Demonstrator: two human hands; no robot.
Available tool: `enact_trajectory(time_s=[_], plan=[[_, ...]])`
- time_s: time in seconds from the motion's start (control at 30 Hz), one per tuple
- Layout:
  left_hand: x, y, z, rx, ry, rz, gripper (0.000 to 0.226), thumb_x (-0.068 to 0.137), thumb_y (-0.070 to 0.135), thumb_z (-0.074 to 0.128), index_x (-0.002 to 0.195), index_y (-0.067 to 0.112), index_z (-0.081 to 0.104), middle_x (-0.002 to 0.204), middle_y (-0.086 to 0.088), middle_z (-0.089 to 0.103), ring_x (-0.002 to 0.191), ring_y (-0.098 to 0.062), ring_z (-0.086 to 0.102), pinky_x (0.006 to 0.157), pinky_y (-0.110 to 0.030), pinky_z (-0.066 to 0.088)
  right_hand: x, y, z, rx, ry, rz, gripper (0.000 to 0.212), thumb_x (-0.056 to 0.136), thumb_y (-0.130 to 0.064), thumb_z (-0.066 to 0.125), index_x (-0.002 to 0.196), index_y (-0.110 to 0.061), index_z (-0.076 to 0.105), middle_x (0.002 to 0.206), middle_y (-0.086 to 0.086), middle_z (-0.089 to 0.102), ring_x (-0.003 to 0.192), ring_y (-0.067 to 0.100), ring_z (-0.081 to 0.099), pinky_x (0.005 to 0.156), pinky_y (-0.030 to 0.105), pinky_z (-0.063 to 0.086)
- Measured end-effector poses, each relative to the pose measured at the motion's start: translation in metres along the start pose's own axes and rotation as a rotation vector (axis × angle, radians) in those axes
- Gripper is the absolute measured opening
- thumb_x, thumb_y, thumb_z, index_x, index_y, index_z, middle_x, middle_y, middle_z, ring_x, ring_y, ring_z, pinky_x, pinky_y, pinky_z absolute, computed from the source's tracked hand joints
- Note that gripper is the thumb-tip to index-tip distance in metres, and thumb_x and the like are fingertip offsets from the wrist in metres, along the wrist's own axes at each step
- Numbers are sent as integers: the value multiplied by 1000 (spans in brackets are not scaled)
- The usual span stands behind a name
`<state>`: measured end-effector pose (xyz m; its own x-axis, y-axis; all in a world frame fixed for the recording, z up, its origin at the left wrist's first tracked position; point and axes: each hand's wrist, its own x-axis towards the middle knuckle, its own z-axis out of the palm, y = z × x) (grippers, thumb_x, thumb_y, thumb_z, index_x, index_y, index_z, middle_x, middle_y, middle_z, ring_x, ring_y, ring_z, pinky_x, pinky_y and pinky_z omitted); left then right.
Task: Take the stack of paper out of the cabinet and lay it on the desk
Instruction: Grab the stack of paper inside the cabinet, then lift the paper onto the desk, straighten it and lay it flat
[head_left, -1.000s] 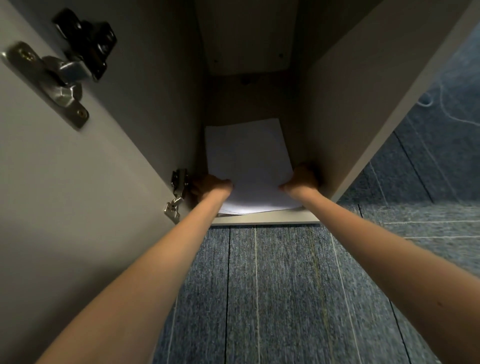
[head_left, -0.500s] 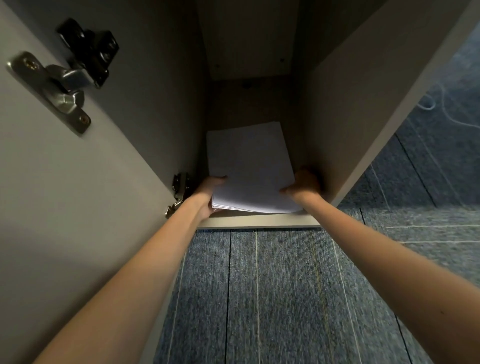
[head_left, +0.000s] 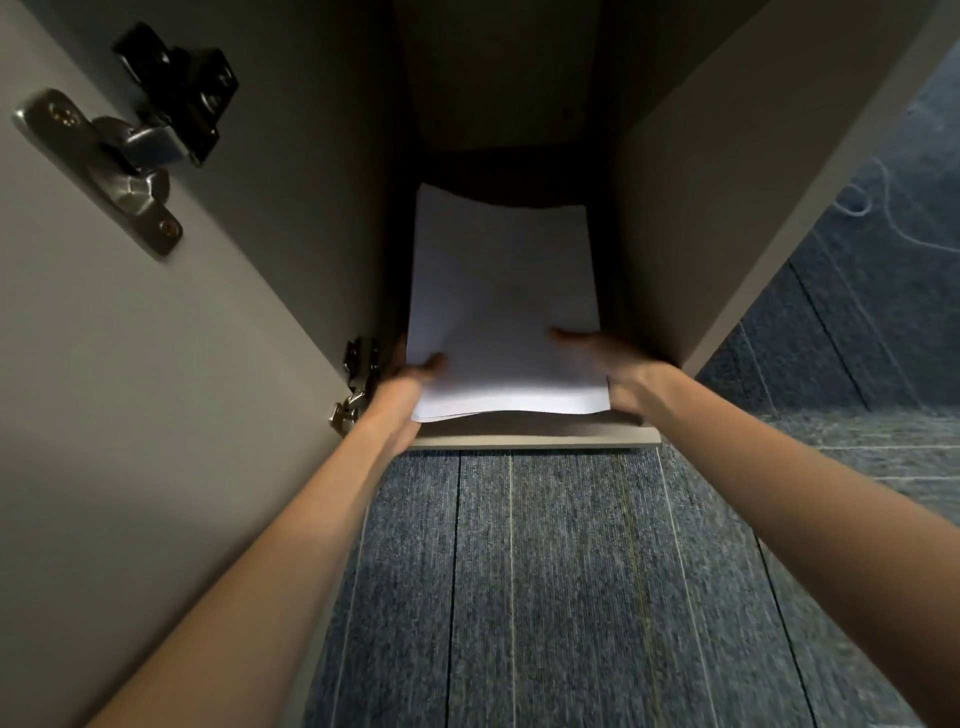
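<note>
Both hands, left hand (head_left: 410, 382) & right hand (head_left: 618, 371), grip paper stack (head_left: 498, 312) in cabinet (head_left: 691, 208).

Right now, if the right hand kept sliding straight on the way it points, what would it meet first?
The right hand points into the cabinet along the stack of paper that it grips. Beyond the paper, the dark back panel would probably come first, though depth is hard to judge.

We look down into an open cabinet (head_left: 701, 208), its door (head_left: 130, 415) swung out at left with two metal hinges (head_left: 130, 150). Our left hand (head_left: 410, 384) and right hand (head_left: 618, 369) grip the near corners of the stack of paper (head_left: 504, 312), thumbs on top. Its near edge sits raised above the front edge of the cabinet's bottom shelf (head_left: 535, 441). Blue carpet (head_left: 545, 597) lies below.
</note>
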<state>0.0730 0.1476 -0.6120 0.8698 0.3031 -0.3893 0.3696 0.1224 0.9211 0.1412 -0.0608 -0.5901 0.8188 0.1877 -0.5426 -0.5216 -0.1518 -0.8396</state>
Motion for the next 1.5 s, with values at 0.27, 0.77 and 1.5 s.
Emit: enact_trajectory(time_s=[0.27, 0.77, 1.5], plan=[[-34, 34, 23, 77, 160, -122, 47, 93, -1, 49, 139, 7, 46, 136, -7, 55, 126, -24, 49, 105, -28, 35, -32, -12, 11, -237, 239, -128, 39, 92, -17, 59, 126, 0, 57, 127, 17, 62, 117, 33, 59, 89, 33, 47], [-204, 179, -10, 201, 43, -420, 43, 90, 7, 60, 132, 11, 53, 128, -9, 63, 110, -28, 62, 99, -41, 49, -233, -117, 0, -730, 169, 23, 47, 92, -40, 53, 113, 1, 59, 109, 20, 67, 98, 37, 63, 83, 47, 54], [-507, 374, -10, 159, -94, -573, 43, 89, 5, 61, 131, 7, 54, 124, -11, 63, 98, -26, 61, 77, -32, 53, -593, -211, -30, -128, 285, 246, 28, 89, -20, 63, 111, -4, 66, 106, 10, 71, 98, 30, 68, 89, 50, 54]])
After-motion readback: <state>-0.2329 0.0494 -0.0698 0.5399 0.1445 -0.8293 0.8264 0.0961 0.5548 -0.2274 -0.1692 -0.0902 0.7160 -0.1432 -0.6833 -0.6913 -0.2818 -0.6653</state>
